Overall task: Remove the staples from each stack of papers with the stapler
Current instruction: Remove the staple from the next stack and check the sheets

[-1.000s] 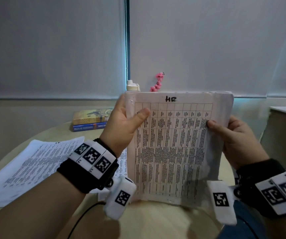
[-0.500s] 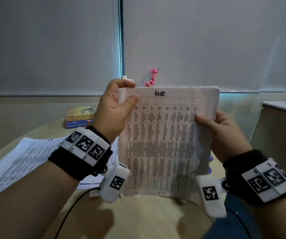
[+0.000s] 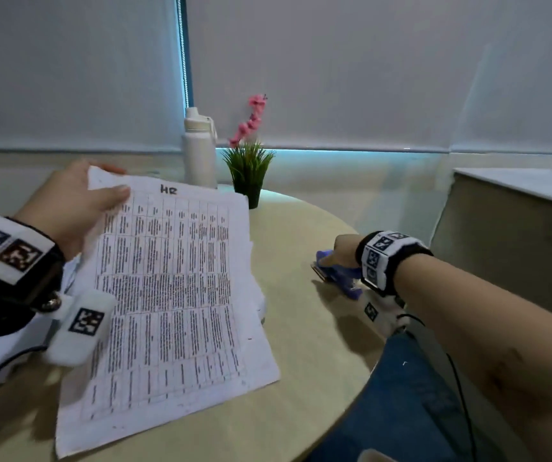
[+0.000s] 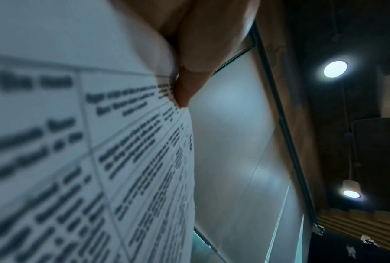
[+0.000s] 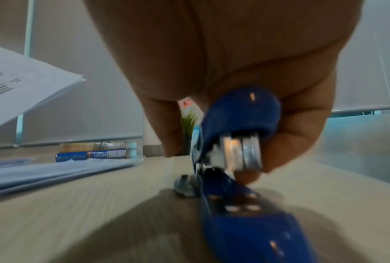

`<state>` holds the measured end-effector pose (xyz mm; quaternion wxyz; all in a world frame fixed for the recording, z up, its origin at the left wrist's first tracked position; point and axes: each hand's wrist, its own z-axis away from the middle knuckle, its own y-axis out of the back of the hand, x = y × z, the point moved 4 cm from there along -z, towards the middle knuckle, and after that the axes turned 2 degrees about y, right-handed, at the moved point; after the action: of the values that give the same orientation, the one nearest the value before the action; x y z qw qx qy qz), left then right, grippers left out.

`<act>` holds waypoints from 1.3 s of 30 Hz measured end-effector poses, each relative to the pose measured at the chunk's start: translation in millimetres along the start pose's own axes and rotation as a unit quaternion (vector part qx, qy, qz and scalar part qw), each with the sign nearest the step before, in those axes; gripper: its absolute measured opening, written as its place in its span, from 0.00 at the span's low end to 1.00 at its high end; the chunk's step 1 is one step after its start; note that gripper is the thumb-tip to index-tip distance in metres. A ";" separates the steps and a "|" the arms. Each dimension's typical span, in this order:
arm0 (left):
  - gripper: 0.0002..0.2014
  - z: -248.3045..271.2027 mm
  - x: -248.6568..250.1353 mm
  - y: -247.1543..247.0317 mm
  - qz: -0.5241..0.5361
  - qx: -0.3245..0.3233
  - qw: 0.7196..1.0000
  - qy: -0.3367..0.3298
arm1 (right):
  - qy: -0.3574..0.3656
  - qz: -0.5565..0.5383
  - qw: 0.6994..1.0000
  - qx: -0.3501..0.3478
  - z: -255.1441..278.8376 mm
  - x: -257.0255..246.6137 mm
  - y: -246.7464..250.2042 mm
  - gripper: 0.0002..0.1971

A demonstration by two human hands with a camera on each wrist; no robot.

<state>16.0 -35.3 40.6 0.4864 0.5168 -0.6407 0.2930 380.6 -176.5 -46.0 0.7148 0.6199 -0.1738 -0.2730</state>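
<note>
the printed paper stack marked "hr" [image 3: 174, 288] lies left on the round pale wooden bench [image 3: 304, 328]; the blue metal stapler [image 3: 338, 275] sits well right of it. behind stand a white water bottle [image 3: 199, 151] and, just right, a small potted plant with pink flowers [image 3: 249, 168].

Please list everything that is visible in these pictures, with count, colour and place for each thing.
paper stack marked HR: one, white with black print, tilted over the table's left half, top corner held
other papers: white, several sheets, flat on the table at the left
stapler: one, blue, on the table at the right
table: one, pale wood, round
bottle: one, white, far edge of the table
potted plant: one, green with pink flowers, beside the bottle
books: two, stacked, far left
left hand: pinches the stack's top corner
right hand: grips the stapler
</note>
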 end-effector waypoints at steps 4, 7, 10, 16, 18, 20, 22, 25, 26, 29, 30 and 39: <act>0.06 2.5 -19.1 -11.5 -0.019 -0.024 0.999 0.039 | -0.019 -0.003 1.000 -0.008 -5.2 -0.3 -12.7 0.21; 0.08 7.8 -24.7 -21.4 -0.012 -0.037 0.997 0.071 | -0.001 -0.108 0.993 0.041 1.4 -3.2 -2.2 0.19; 0.05 15.3 -19.7 -34.1 -0.008 -0.033 0.997 0.066 | 0.046 -0.349 0.923 0.153 24.8 -13.2 26.8 0.04; 0.04 30.1 1.9 -62.5 0.011 -0.069 0.997 0.032 | 0.209 -0.690 0.663 0.203 97.2 -71.1 84.6 0.07; 0.02 36.9 10.1 -69.4 0.001 -0.076 0.997 0.019 | 0.247 -0.707 0.619 0.237 115.2 -92.2 97.3 0.08; 0.04 42.6 15.4 -75.8 0.003 -0.072 0.997 0.005 | 0.271 -0.738 0.562 0.258 127.9 -111.3 105.5 0.09; 0.07 47.1 19.0 -80.9 0.011 -0.064 0.998 -0.010 | 0.273 -0.774 0.508 0.263 131.8 -126.0 108.4 0.10; 0.09 50.4 20.4 -85.5 0.017 -0.067 0.997 -0.023 | 0.265 -0.780 0.503 0.262 134.8 -142.4 107.7 0.13; 0.09 51.4 21.4 -85.3 0.020 -0.071 0.997 -0.027 | 0.266 -0.774 0.511 0.263 134.9 -146.6 105.7 0.13; 0.12 52.2 22.4 -85.1 0.020 -0.076 0.996 -0.029 | 0.270 -0.762 0.529 0.258 135.8 -152.8 96.9 0.07; 0.12 52.3 22.7 -84.5 0.024 -0.077 0.996 -0.030 | 0.271 -0.754 0.537 0.263 136.0 -154.0 94.3 0.05; 0.17 57.5 27.5 -84.6 0.053 -0.097 0.993 -0.043 | 0.270 -0.670 0.596 0.349 131.9 -158.5 88.1 0.10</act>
<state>77.9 -121.0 34.9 0.4900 0.4446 -0.7131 0.2320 193.2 -177.6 77.2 0.0738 0.8095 0.4100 -0.4138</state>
